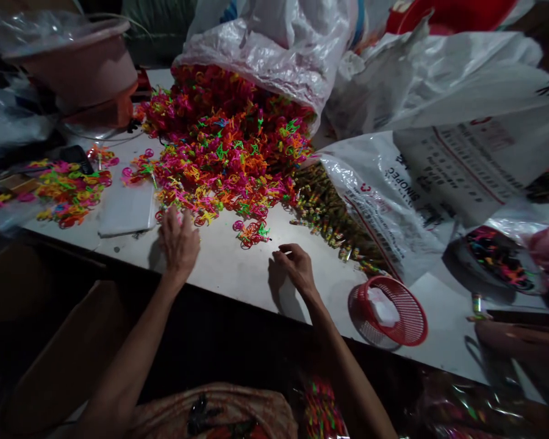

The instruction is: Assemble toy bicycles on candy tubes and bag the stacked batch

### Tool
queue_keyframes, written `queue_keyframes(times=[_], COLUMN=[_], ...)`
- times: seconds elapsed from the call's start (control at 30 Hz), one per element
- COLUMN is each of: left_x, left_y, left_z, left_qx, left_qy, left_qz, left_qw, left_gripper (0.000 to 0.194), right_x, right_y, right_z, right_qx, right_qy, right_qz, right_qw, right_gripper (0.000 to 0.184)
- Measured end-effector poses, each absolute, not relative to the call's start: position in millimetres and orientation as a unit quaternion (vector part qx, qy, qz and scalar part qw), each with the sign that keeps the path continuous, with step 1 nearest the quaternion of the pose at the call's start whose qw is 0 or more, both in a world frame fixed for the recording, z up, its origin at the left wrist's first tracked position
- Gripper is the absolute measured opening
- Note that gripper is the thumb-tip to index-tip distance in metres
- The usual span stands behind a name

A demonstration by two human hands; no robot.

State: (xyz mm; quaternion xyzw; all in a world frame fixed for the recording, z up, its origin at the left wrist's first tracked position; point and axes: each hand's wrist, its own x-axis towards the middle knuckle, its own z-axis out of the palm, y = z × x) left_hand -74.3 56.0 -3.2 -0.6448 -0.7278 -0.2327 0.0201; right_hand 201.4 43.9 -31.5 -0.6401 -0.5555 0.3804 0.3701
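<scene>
A large heap of small bright plastic toys (238, 146), with wheels like tiny bicycles, spills from a white sack across the white table. My left hand (179, 244) is at the heap's near left edge, fingers apart and touching or just above some toys; its fingertips are partly hidden. Beside it lies a stack of clear plastic bags (127, 210). My right hand (297, 268) hovers over the table with thumb and forefinger brought together; anything between them is too small to make out. A few loose toys (252, 233) lie between my hands.
Thin sticks with printed wrapped ends (324, 207) lie under a printed white sack (407, 189). A red mesh basket (414, 311) stands at the front edge. A smaller toy pile (73, 192) and a pink tub (82, 67) are on the left. A bowl of dark pieces (501, 259) sits right.
</scene>
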Motion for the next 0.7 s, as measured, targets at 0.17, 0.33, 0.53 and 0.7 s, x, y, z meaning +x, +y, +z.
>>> queue_keyframes(times=[0.17,0.33,0.53,0.7], left_x=[-11,-4,-17,-25], left_y=[73,67,53,51], left_z=[-26,-33,-35,-31], left_qx=[-0.856,-0.859,-0.801,-0.846], left_qy=[-0.499,-0.486,-0.534,-0.485], left_qz=[-0.121,-0.149,-0.262,-0.204], left_qw=[-0.061,-0.061,-0.067,-0.092], left_gripper=[0.057,0.03,0.027,0.055], right_x=[205,205,236,240], right_y=[63,64,114,131], right_z=[-33,-33,-14,-12], right_qx=[-0.652,-0.605,-0.716,-0.71], right_qy=[-0.604,-0.679,-0.674,-0.699], right_qz=[0.305,0.299,0.113,0.057], right_qw=[0.344,0.288,0.14,0.067], right_gripper=[0.027,0.024,0.028,0.022])
